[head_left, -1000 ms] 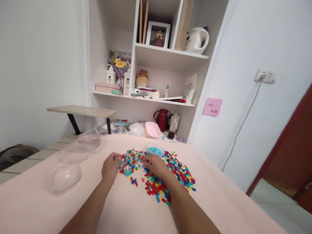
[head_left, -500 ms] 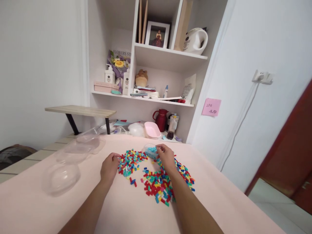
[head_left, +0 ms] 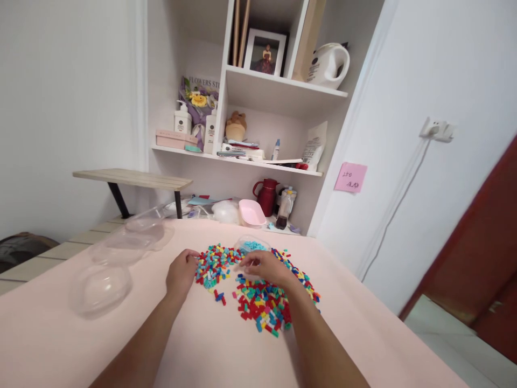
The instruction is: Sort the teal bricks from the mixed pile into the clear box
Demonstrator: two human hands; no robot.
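Small multicoloured toy bricks lie in a left pile point(head_left: 216, 264) and a larger right pile point(head_left: 262, 304). My left hand point(head_left: 181, 272) rests at the outer edge of the left pile, its fingers curled and partly hidden. Over the gap between the piles, my right hand point(head_left: 266, 267) hovers palm down. Its thumb and fingers are bent but apart, with no brick visible between them. Just beyond it stands a clear plastic container point(head_left: 266, 245) with light blue bricks point(head_left: 251, 247) inside. A few red and blue bricks point(head_left: 220, 298) lie loose below the left pile.
Several clear plastic containers point(head_left: 103, 288) stand in a row on the pink tabletop point(head_left: 210, 350) at left. Behind are a pink basin point(head_left: 252, 213), a red jug point(head_left: 265, 196) and a bottle point(head_left: 285, 207). A small raised wooden shelf point(head_left: 133, 179) stands back left.
My right hand has come away from the container of light blue bricks, moving left and nearer to me, and its fingers have parted. My left hand has stayed beside the left pile.
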